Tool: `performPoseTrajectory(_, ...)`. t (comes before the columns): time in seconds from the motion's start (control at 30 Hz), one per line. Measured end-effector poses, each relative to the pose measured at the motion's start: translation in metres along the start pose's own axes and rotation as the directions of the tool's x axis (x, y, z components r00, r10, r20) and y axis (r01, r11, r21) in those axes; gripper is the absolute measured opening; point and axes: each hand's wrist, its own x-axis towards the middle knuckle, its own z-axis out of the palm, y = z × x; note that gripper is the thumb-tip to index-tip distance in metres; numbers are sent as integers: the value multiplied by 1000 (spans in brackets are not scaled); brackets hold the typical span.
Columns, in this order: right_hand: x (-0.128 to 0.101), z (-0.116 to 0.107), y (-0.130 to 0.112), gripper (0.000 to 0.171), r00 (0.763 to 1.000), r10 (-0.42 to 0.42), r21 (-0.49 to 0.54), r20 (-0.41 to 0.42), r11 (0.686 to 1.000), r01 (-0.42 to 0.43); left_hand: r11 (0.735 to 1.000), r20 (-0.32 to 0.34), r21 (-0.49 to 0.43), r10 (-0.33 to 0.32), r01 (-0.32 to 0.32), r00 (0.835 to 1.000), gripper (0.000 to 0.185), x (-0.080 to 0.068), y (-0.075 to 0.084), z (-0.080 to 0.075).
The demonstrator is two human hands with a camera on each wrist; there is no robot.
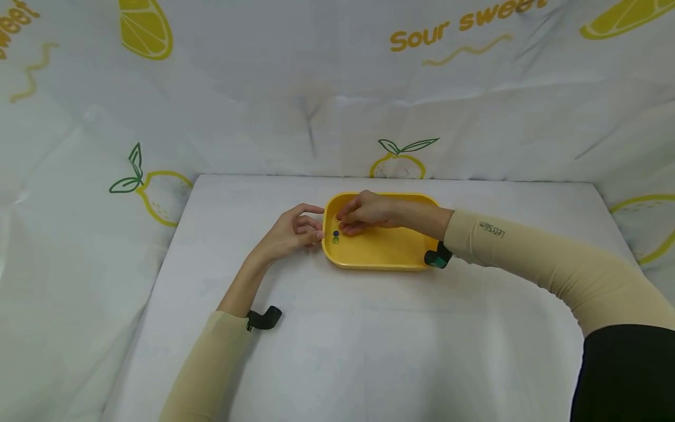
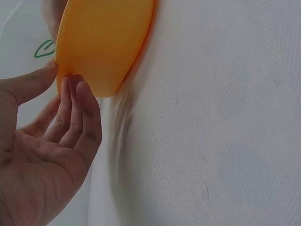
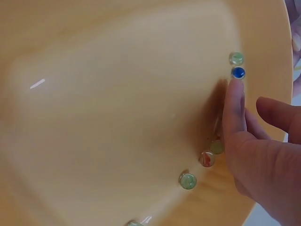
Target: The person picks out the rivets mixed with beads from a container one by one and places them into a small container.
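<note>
A yellow oblong tray [image 1: 390,249] with rounded corners stands near the back of the table. My left hand [image 1: 292,231] touches its left end, the thumb and fingertips against the rim and outer wall. Inside the tray is my right hand [image 1: 371,211], its fingers extended down at the left end. One fingertip meets a blue marble [image 3: 238,72], beside which lies a clear green marble [image 3: 236,58]. Past the fingers, in the right wrist view, are a yellowish marble [image 3: 217,146], a red-streaked marble [image 3: 207,159] and a green marble [image 3: 187,181]. My right palm is hidden.
Another marble [image 3: 135,223] is cut off by the lower edge of the right wrist view. A white cloth covers the table [image 1: 337,351]. Behind it hangs a white sheet [image 1: 253,117] printed with lemons.
</note>
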Motion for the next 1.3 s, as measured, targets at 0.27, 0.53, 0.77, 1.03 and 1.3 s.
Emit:
performPoseTrajectory(0.27, 5, -1, 2, 37, 999, -43, -136, -21, 990, 39, 1000, -2, 3, -9, 9, 1000, 55, 1, 1, 0)
performPoseTrajectory(0.53, 7, 9, 0, 28, 994, -94, -245, -58, 966, 77, 1000, 1, 5, -2, 2, 1000, 55, 0, 0, 0)
performPoseTrajectory(0.77, 12, 16, 2, 18, 981, -174, -333, -84, 933, 137, 1000, 3, 6, 5, -5, 1000, 55, 0, 0, 0)
performPoseTrajectory(1.03, 15, 19, 3, 11, 965, -251, -463, -83, 867, 185, 1000, -1, 8, 7, -7, 1000, 55, 0, 0, 1)
performPoseTrajectory(1.3, 19, 21, 3, 9, 958, -274, -508, -84, 839, 196, 1000, -2, 7, 2, -2, 1000, 56, 0, 0, 0)
